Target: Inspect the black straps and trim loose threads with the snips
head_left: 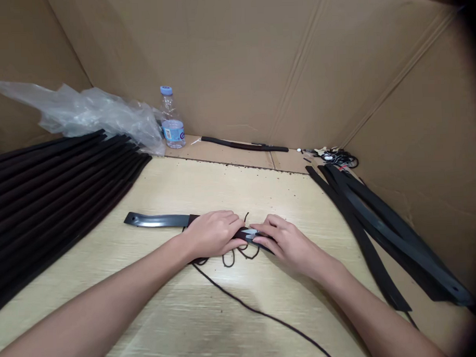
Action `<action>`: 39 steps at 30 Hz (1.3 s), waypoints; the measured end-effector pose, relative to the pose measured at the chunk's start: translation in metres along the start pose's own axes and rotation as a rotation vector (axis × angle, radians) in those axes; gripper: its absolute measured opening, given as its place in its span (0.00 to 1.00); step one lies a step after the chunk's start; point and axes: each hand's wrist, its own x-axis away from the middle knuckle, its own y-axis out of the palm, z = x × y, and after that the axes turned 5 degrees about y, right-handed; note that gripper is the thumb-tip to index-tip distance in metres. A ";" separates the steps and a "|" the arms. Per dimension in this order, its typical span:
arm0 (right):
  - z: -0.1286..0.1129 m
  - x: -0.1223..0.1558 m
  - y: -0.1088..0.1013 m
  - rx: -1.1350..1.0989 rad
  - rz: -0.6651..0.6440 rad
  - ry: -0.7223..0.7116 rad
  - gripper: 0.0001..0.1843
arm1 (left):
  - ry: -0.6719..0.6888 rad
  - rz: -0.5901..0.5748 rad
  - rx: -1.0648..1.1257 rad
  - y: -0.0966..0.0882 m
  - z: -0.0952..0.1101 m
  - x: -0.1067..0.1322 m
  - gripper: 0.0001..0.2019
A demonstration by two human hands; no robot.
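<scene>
My left hand point(212, 234) is closed over a flat black strip point(157, 220) lying on the pale wooden table point(230, 192), with the strip's grey, holed end reaching out to the left. My right hand point(287, 244) meets it from the right, its fingers around a small silver-bladed tool point(250, 234), perhaps snips. The fingers hide most of that tool. Thin black cord point(242, 293) lies in loops under and beside my hands, and one length trails toward the bottom of the view.
A stack of long black strips point(59, 205) fills the left side. More black strips point(384, 230) lie crossed at right. At the back are a plastic water bottle point(171, 121), a clear plastic bag point(91, 116), one black strip point(244, 145) and tangled small wires point(336, 157). Cardboard walls point(257, 58) surround the table.
</scene>
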 end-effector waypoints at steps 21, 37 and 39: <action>0.002 0.001 -0.006 -0.091 -0.051 0.035 0.17 | -0.004 -0.007 0.010 0.001 0.001 -0.001 0.16; -0.005 -0.013 -0.013 -0.025 -0.099 -0.093 0.14 | 0.016 -0.030 -0.010 0.001 0.001 -0.001 0.18; -0.006 -0.012 -0.013 -0.030 -0.102 -0.062 0.15 | 0.016 -0.026 -0.002 0.000 0.002 -0.001 0.18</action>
